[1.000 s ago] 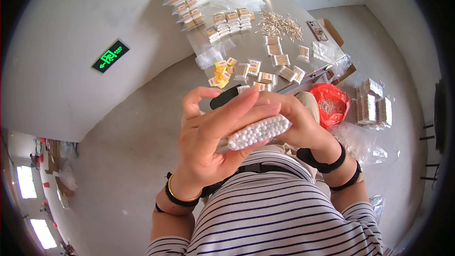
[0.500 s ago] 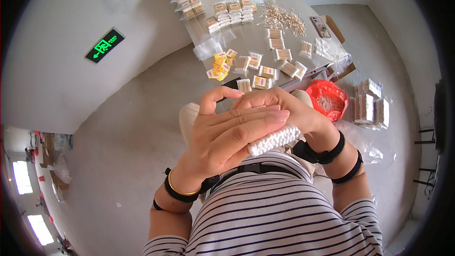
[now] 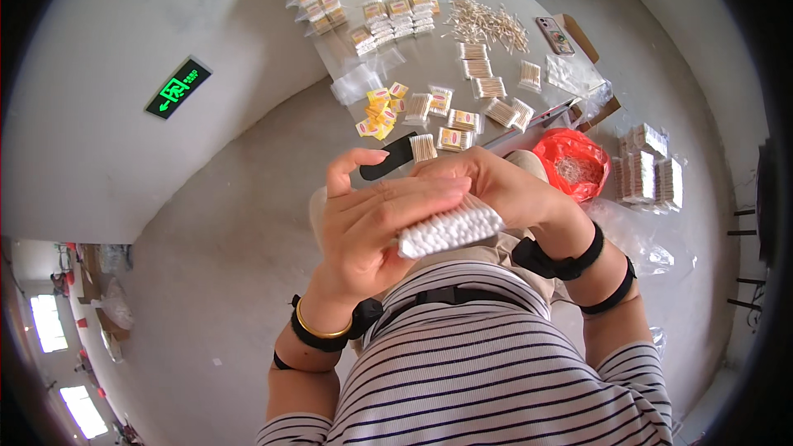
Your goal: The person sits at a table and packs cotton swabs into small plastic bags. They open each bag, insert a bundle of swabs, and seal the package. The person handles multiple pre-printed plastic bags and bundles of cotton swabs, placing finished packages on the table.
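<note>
Your swab bundle [image 3: 450, 230] lies between your two hands, above your lap, its white cotton tips turned toward your body and its thin sticks running away from you beneath the fingers. It should handle as very light, stiff along the sticks but loose across them, the tips soft and easily crushed; dry sticks may slide past one another, so it is best held across its broad sides, clear of the cotton. Whether a wrapper encloses it is not clear. Your left hand [image 3: 355, 223] is clamped on the bundle's left part, the long fingers laid together across its upper face while one finger stands apart, raised; the thumb is not plainly seen. Your right hand [image 3: 504, 182] is bent around the far right side, the bundle's right end close to its palm; its fingertips are hidden behind the left, and you cannot tell how firmly they close. Just beyond the hands lie a black strip [image 3: 384, 158] and, beside it, a swab pack [image 3: 423, 148]. Farther out on the grey table [image 3: 417, 70] are yellow labels [image 3: 380, 116], a heap of loose swabs [image 3: 487, 25] and a phone [image 3: 554, 35]. To your right, below the table, sits a red bag [image 3: 547, 147], with stacked packs [image 3: 638, 177] beyond it on the floor.
</note>
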